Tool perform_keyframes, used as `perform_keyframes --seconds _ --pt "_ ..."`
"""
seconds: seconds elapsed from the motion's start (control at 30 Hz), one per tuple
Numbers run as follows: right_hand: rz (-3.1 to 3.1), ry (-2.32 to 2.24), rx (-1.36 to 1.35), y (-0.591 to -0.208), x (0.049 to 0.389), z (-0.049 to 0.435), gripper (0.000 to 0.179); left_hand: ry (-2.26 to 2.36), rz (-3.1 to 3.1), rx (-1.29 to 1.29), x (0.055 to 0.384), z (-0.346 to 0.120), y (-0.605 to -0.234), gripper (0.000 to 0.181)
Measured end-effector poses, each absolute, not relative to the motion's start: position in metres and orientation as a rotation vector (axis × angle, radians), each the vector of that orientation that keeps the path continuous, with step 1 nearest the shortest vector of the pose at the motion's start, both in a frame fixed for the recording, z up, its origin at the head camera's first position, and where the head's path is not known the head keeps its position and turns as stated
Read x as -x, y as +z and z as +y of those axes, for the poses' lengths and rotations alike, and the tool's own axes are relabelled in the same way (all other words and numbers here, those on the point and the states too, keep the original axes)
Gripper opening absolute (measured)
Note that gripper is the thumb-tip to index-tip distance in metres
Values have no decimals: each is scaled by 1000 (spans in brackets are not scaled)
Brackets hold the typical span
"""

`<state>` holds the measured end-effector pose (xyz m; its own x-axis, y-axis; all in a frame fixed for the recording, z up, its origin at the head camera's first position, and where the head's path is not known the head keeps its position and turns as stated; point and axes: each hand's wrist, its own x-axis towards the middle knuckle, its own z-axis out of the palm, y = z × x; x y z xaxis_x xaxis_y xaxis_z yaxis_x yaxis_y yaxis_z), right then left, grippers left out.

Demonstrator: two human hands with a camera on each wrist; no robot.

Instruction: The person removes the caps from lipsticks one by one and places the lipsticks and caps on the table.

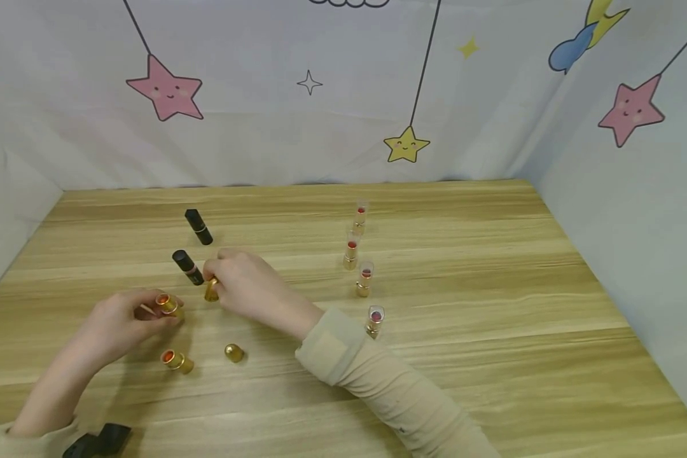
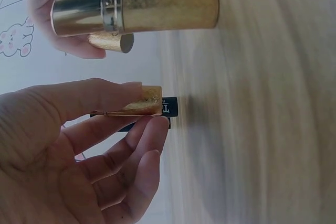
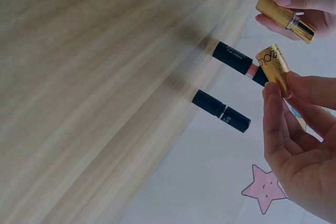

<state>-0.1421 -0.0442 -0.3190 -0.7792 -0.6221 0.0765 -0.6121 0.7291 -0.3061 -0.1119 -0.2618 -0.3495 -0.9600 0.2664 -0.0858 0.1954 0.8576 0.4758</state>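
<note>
My left hand [image 1: 111,327] pinches a gold lipstick [image 1: 170,306] by its base between thumb and fingers, with the orange-red tip uncovered and facing up. In my right hand [image 1: 247,286] is a gold lipstick cap [image 1: 212,291], gripped by thumb and fingertips just to the right of that lipstick. The right wrist view shows dark lettering on the cap [image 3: 274,70], held apart from the lipstick [image 3: 281,15]. A second uncapped gold lipstick [image 1: 177,361] stands on the table nearer the person. To its right stands another gold cap [image 1: 234,353], dome up.
Two black lipsticks [image 1: 187,267] [image 1: 198,227] stand beyond the hands at left. Several clear-capped lipsticks [image 1: 364,281] form a rough row right of centre, the nearest beside the right sleeve [image 1: 338,346]. A printed curtain [image 1: 263,140] borders the wooden table [image 1: 492,286].
</note>
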Motion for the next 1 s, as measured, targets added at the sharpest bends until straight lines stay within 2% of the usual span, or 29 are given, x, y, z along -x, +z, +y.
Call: perform_keyframes --seconds 0.13,0.47,1.0 --pt "2883 -419 1046 -321 141 -46 23 706 2878 -371 112 -262 -350 22" --pt "2889 -284 1065 -328 139 -49 10 694 2852 -367 113 -260 -351 27" --pt "2852 -239 1047 -334 135 -54 7 618 2878 -356 115 -260 -353 25"
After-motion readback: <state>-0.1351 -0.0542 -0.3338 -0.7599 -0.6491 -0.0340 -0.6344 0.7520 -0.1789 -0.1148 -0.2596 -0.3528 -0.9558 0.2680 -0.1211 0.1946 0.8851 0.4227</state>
